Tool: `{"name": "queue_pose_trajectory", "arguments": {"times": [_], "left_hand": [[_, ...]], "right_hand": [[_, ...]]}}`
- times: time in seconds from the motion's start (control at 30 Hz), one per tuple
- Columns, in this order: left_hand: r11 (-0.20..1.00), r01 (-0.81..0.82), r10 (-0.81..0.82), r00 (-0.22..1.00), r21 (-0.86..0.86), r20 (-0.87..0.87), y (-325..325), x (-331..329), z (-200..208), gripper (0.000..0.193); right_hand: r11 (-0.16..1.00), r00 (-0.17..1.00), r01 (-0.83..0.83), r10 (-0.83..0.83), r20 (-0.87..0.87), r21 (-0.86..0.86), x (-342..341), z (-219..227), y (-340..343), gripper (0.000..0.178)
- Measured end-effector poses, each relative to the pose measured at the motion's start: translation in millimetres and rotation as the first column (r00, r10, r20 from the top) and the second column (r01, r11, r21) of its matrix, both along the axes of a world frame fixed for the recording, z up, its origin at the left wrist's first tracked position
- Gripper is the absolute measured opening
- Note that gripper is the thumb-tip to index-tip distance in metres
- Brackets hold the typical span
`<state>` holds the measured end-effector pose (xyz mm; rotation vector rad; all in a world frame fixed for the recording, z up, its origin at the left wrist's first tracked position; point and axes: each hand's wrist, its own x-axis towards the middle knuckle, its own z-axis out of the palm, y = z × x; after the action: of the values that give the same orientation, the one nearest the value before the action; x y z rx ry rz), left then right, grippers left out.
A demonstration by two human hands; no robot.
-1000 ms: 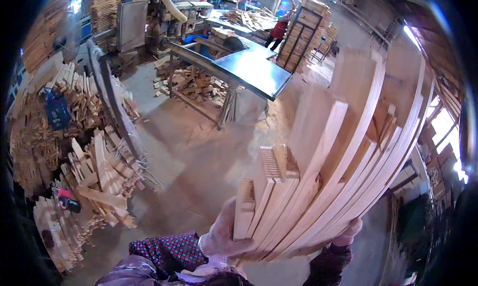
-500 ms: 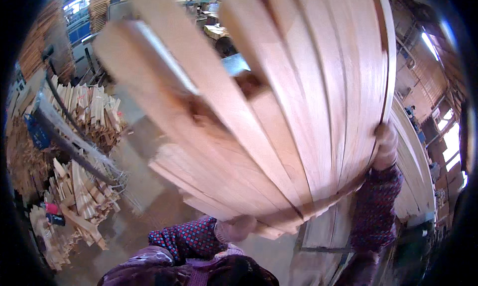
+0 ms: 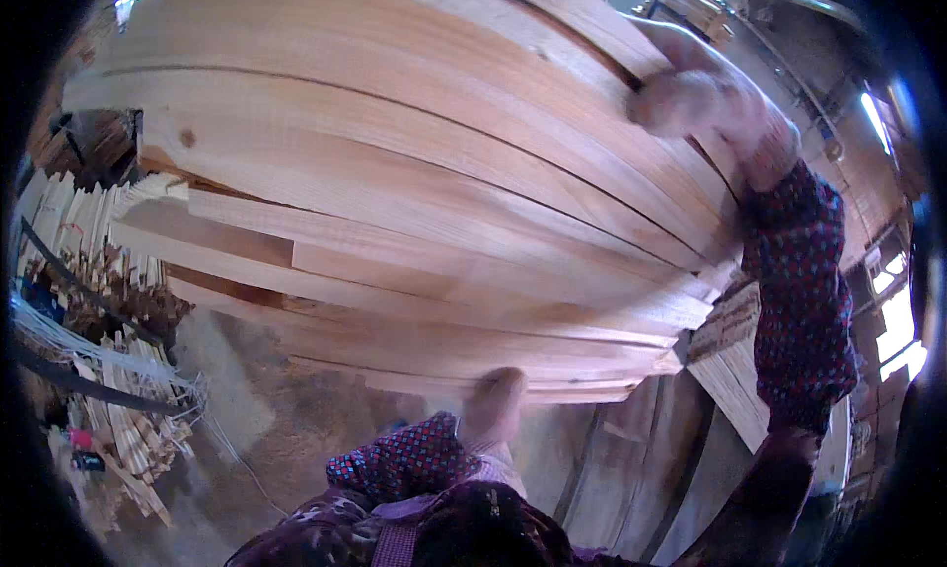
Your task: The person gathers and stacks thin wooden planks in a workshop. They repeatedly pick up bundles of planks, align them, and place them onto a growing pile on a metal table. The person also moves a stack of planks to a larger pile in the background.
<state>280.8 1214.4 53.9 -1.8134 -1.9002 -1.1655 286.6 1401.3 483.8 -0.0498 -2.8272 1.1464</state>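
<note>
A wide bundle of pale wooden boards (image 3: 424, 192) fills the middle of the view, its lengths running left to right and their ends uneven at the left. My left hand (image 3: 493, 406) grips the near edge from below, with the other fingers hidden under the wood. On the far right edge, my right hand (image 3: 695, 108) is closed over the boards, slightly blurred by motion. Patterned sleeves cover both my forearms. Between some boards there are dark gaps, and several lie at slightly different angles.
Heaps of thin wood offcuts (image 3: 123, 379) lie on the floor at the left, beside a dark curved bar (image 3: 99, 394) and pale strapping. More planks (image 3: 735, 370) stand behind the right forearm. A bright window (image 3: 898, 310) is at the far right.
The bundle has swung from a steep, upright slant to lying nearly crosswise, its far ends moving left. My right hand has moved up and farther away; my left stays near the lower edge.
</note>
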Motion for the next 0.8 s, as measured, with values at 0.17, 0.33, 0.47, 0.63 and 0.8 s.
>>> {"name": "queue_pose_trajectory", "arguments": {"times": [0.17, 0.33, 0.47, 0.63, 0.8], "left_hand": [[0.982, -0.06, 0.123, 0.922, -0.179, 0.367, 97, 8, 21, 0.021], [0.945, -0.298, 0.131, 0.72, 0.133, 0.681, 194, 55, -17, 0.022], [0.955, -0.247, 0.259, 0.425, -0.164, 0.867, 238, 84, -49, 0.034], [0.834, -0.51, 0.302, 0.102, -0.211, 0.948, 284, 106, -54, 0.048], [0.749, -0.621, -0.318, -0.643, -0.231, 0.696, 329, 110, -35, 0.06]], "right_hand": [[0.993, 0.991, -0.112, 0.109, 0.081, 0.031, -56, -48, 97, 0.042], [0.852, 0.927, -0.368, 0.305, 0.218, 0.373, -126, -93, 177, 0.066], [0.916, 0.833, -0.402, 0.376, 0.407, -0.025, -136, -166, 232, 0.063], [0.845, 0.734, -0.535, 0.48, 0.481, -0.027, -172, -211, 262, 0.067], [0.807, 0.613, -0.567, 0.548, 0.569, -0.167, -189, -295, 293, 0.067]]}}
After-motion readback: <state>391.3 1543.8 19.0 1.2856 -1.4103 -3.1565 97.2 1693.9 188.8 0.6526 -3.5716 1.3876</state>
